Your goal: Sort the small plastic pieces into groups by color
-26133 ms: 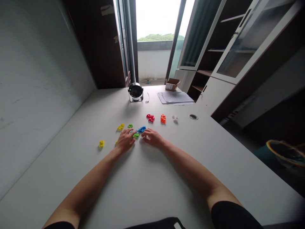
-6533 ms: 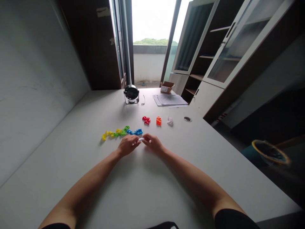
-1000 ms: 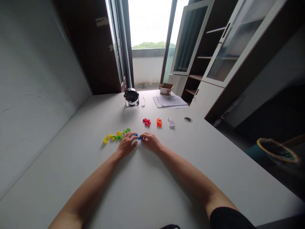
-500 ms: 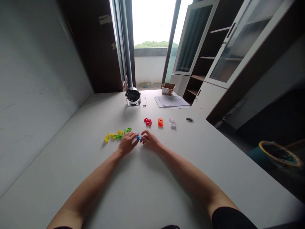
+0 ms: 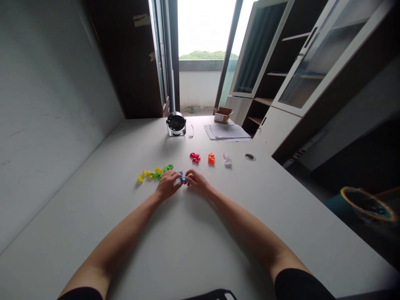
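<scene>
The small blue plastic piece (image 5: 183, 178) sits on the white table (image 5: 250, 233) between my hands, pinched from both sides by my left hand (image 5: 168, 186) and right hand (image 5: 197, 182), fingers curled together, so both steady it. It looks too small to tell its long axis or pointing, with yellow and green plastic pieces (image 5: 154, 175) just beyond my left hand
</scene>
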The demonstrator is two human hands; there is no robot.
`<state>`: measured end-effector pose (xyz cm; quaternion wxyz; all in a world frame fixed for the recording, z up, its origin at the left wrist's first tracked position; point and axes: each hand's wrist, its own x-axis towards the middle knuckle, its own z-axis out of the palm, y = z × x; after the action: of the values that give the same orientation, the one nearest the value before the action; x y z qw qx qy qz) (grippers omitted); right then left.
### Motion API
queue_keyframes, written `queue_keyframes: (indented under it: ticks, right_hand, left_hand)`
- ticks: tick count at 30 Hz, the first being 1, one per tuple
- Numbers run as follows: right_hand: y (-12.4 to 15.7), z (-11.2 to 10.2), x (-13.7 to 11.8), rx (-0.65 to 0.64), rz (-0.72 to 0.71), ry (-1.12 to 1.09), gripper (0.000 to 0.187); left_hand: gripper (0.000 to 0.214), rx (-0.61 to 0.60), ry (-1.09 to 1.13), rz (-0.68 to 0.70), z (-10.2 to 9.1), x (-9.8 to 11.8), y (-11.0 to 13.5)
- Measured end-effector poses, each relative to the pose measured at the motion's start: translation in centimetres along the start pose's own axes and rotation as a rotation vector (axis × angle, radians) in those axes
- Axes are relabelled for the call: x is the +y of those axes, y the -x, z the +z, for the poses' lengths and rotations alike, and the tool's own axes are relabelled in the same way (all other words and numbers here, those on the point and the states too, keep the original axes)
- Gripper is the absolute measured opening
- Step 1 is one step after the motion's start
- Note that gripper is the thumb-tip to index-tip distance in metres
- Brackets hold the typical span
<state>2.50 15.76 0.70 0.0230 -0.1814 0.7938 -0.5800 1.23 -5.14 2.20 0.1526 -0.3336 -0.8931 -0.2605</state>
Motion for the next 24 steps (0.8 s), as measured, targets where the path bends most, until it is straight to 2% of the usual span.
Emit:
queue_keyframes:
  ticks: [8, 17, 24]
  right_hand:
    - [0.58, 0.26, 0.04, 0.018, -0.021, 0.029, 0.037]
    - [0.52, 0.16, -0.27, -0.013, -0.031, 0.022, 0.034]
    - [0.34, 0.25, -0.1, 0.015, 0.003, 0.029, 0.031]
  left_hand:
    - [0.022, -0.001, 0.054, -0.032, -0.58, 0.45, -0.06]
    - [0.026, -0.006, 0.069, -0.036, -0.82, 0.55, 0.16]
    - [0.021, 0.025, 0.077, -0.022, -0.34, 0.02, 0.23]
